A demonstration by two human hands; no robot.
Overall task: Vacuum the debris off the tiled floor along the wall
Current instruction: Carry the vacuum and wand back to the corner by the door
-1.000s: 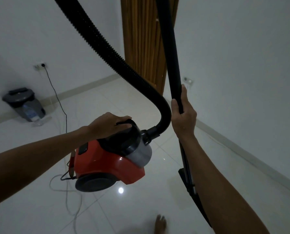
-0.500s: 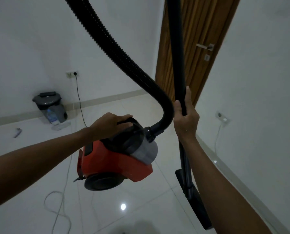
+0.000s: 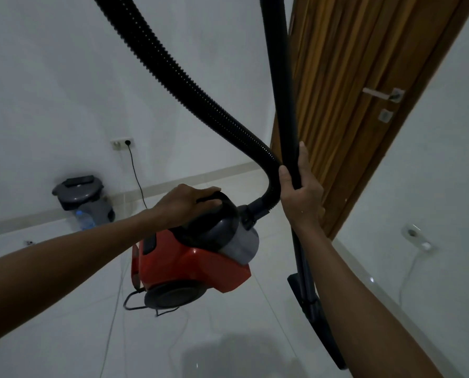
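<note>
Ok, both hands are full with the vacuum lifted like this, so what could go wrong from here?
1. The power cord runs from the wall socket and trails loosely across the tiled floor below the lifted vacuum body; it could snag or trip a step.
2. The left hand alone carries the body by its top handle, so it may swing.
3. The wand, gripped by the right hand, stands close to the wooden door and might knock it.

View swung rightward: wooden door (image 3: 364, 105) with handle (image 3: 383, 94) now fully exposed, bin (image 3: 83, 197) shifted toward centre; red vacuum body (image 3: 189, 266) carried along, foot at lower edge gone.
</note>
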